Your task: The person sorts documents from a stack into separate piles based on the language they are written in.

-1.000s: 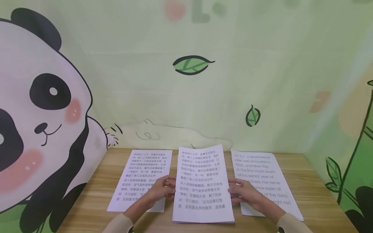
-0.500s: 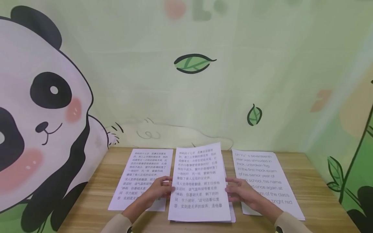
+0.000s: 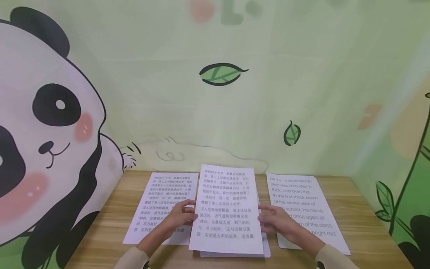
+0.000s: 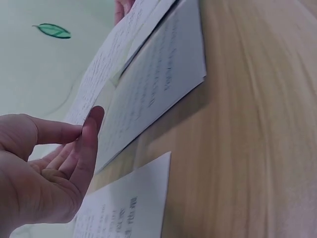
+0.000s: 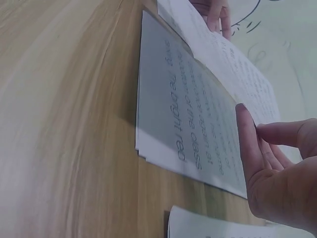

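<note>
A white sheet of paper [image 3: 226, 209] printed with Chinese text is held up in front of me, its left edge pinched between thumb and finger of my left hand [image 3: 181, 216]. At the opposite edge, my right hand [image 3: 277, 220] pinches it the same way. Below the sheet lies a middle paper stack [image 3: 265, 246], mostly covered in the head view. Its top page shows large English text in the right wrist view, where the stack [image 5: 163, 124] is apart from the raised sheet [image 5: 247, 74]. In the left wrist view, my left hand [image 4: 49, 168] grips the bowed sheet's edge.
On the left of the wooden table [image 3: 104, 224] lies paper with Chinese text [image 3: 168, 183], partly behind my left hand. To the right is a pile with English text [image 3: 299, 198], partly behind my right hand. A panda-printed backdrop [image 3: 161, 93] stands behind the table.
The held sheet has shifted left and slightly up, so an edge of the stack under it now shows at the lower right. Both hands have moved left with it; the side papers stay put.
</note>
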Demonstrator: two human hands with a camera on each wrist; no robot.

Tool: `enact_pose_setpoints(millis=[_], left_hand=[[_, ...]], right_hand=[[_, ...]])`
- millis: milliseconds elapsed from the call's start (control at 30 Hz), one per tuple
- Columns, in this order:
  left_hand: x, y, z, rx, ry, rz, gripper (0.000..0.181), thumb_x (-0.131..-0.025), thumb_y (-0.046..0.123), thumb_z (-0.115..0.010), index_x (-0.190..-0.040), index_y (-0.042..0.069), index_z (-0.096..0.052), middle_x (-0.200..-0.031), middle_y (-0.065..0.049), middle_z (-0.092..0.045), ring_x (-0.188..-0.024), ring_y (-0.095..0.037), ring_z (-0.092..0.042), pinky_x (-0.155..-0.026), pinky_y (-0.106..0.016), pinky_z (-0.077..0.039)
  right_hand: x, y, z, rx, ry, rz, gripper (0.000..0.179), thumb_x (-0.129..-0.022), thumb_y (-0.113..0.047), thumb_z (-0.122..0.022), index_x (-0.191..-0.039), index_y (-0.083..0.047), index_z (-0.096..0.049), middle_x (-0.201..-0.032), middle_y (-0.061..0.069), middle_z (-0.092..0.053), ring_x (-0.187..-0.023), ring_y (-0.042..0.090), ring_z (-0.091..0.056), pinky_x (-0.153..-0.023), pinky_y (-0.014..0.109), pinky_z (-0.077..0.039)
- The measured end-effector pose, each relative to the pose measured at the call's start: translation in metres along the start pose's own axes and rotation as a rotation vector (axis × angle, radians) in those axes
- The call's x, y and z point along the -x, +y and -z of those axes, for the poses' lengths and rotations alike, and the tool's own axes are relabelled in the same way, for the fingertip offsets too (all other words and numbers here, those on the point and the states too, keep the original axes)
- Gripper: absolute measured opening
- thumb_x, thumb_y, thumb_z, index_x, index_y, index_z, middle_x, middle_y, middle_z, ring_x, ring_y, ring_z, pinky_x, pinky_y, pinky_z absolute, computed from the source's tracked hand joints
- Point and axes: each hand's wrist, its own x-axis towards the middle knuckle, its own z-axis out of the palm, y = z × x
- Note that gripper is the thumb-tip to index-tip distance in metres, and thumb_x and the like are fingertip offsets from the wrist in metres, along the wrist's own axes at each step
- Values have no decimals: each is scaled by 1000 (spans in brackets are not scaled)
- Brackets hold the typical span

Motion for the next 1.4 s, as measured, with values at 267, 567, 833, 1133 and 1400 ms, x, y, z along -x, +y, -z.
enact_pose_setpoints(millis=[267, 567, 833, 1133, 1400], left_hand=[[3, -5, 18, 0, 77, 28, 47, -92, 3, -66, -138, -1, -56, -108, -12, -75, -88, -20, -72, -79, -36, -61], [12, -19, 45, 27, 154, 50, 50, -92, 4, -66, -139, -4, -54, -112, -15, -73, -90, -20, -72, -80, -36, -61], [18, -27, 71, 34, 219, 65, 50, -95, 5, -64, -142, -4, -52, -117, -18, -71, -91, -18, -71, -83, -35, -60], [24, -41, 100, 57, 273, 105, 52, -96, 6, -62, -144, -8, -49, -110, -10, -71, -89, -13, -68, -78, -28, -57], [27, -47, 124, 46, 303, 141, 54, -98, 11, -62, -147, -5, -46, -115, -12, -71, -88, -11, -66, -76, -27, -54]], right_hand=[[-11, 1, -21, -24, 32, -4, 68, -96, -11, -65, -153, 7, -34, -125, 23, -66, -100, 22, -71, -91, 42, -61], [-31, 5, -50, -96, -27, -13, 65, -97, -12, -63, -153, 5, -34, -123, 20, -66, -99, 20, -71, -91, 39, -61], [-47, -9, -79, -72, -39, -3, 62, -97, -14, -64, -152, 2, -40, -118, 17, -69, -97, 19, -73, -88, 38, -62], [-68, -14, -110, -85, -84, 9, 60, -96, -13, -65, -150, 2, -43, -118, 18, -71, -98, 21, -74, -88, 39, -62], [-85, -19, -136, -138, -74, 14, 56, -94, -5, -65, -146, 5, -48, -114, 20, -73, -95, 23, -75, -86, 42, -63]])
